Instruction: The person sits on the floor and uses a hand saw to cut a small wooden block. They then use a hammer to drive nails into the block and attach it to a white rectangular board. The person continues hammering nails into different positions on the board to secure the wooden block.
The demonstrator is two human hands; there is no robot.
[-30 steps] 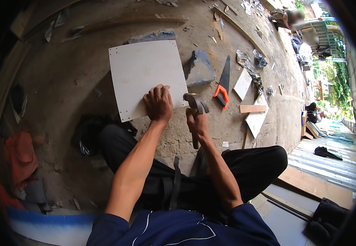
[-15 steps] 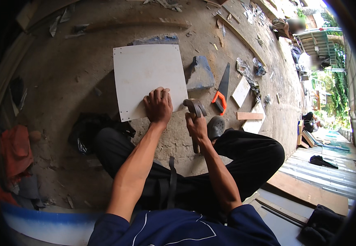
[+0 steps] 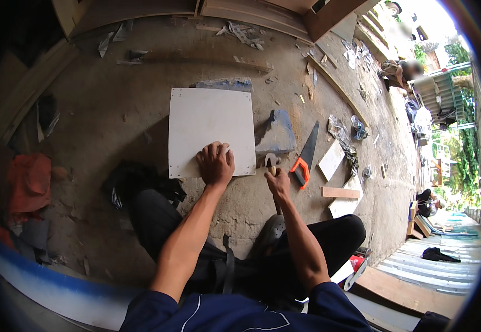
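A white square panel (image 3: 211, 122) with small dark nail marks at its corners lies in front of me. My left hand (image 3: 216, 164) rests on the panel's near edge, fingers spread and bent over its surface. Just off the panel's near right corner, my right hand (image 3: 278, 182) is closed round the handle of a claw hammer (image 3: 272, 160). The hammer's head shows beyond the fist, apart from the panel, and the handle's end runs back under my wrist. What supports the panel underneath is mostly hidden.
Concrete blocks with blue paint (image 3: 276, 131) stand right of the panel and behind it. A handsaw (image 3: 305, 160) with an orange handle lies to the right, near white offcuts (image 3: 331, 160) and a wood strip (image 3: 340, 192). Another person (image 3: 398, 72) is at the far right.
The hammer has moved from the panel's near right corner to beside it, its head turned away. My left hand stays on the panel. The whole view has shifted.
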